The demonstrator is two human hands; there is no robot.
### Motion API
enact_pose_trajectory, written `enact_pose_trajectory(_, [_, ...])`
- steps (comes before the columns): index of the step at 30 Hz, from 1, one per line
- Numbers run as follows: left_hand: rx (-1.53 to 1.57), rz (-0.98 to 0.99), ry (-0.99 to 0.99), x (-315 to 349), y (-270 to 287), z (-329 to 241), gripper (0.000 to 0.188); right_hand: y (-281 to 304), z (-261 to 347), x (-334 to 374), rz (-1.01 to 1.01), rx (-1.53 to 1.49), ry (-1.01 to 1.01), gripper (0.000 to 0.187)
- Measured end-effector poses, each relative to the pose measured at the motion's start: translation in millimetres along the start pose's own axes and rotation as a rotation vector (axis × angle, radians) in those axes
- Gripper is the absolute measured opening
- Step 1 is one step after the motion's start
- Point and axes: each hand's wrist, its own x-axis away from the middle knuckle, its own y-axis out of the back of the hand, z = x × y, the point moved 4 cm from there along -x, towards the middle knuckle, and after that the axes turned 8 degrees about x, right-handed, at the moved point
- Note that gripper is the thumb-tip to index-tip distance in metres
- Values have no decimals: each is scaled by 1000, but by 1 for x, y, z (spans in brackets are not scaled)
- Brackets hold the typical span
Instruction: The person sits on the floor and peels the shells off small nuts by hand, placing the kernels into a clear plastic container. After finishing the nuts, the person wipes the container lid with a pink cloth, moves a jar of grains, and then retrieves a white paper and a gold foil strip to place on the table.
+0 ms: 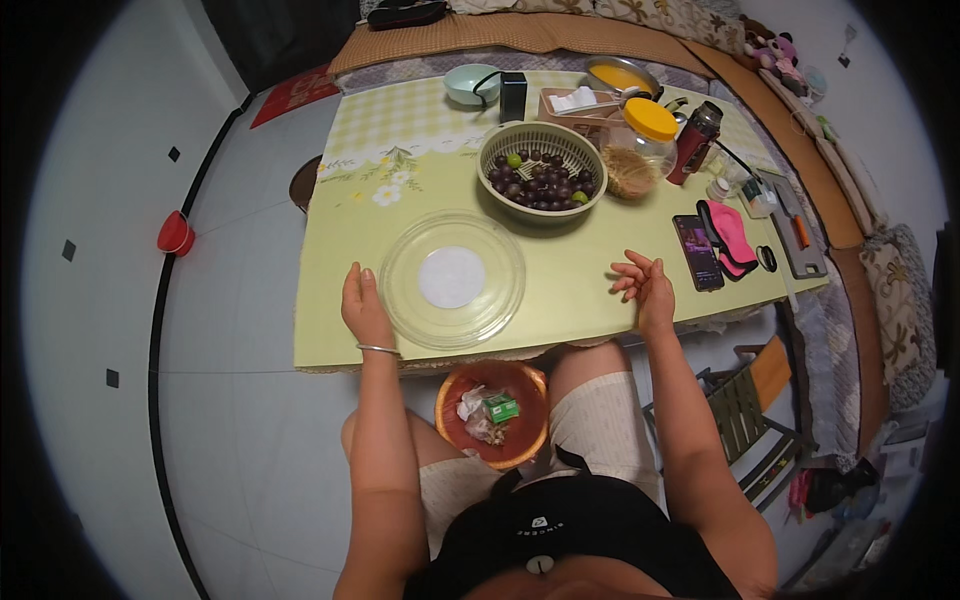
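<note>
A round clear plastic lid (500, 300) with a white disc at its middle lies flat on the table. My left hand (367, 308), a bracelet at its wrist, stands at the lid's left edge with the fingers stretched out; whether it touches the rim I cannot tell. Over the table to the right of the lid, my right hand (648, 292) is apart from everything, its fingers loosely bent and spread with nothing in them. Beyond the lid sits a beige colander basket (535, 214) full of dark grapes (540, 182) and a few green round fruits.
The table (335, 325) also carries a yellow-lidded jar (648, 150), a dark red thermos (693, 145), a phone (698, 252), a pink and black item (734, 238), a pale green bowl (470, 84) and a black box (513, 97). A red bin (452, 415) with rubbish stands between my knees.
</note>
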Motion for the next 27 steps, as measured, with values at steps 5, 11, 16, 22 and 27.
enact_pose_trajectory(5, [6, 3, -1, -1, -2, 3, 47, 4, 0, -1, 19, -123, -18, 62])
enact_pose_trajectory(11, [-79, 4, 9, -6, -1, 16, 48, 1, 4, 0, -50, 24, -12, 47])
enact_pose_trajectory(16, [-107, 25, -9, -7, 2, 26, 46, 62, 21, -17, -257, 329, 290, 38])
enact_pose_trajectory(22, [-116, 41, -33, -10, 9, 35, 46, 187, 65, -64, -665, 1453, 269, 57])
enact_pose_trajectory(27, [-223, 70, -77, -6, -2, 30, 46, 258, 48, -87, -539, 1423, 1, 65])
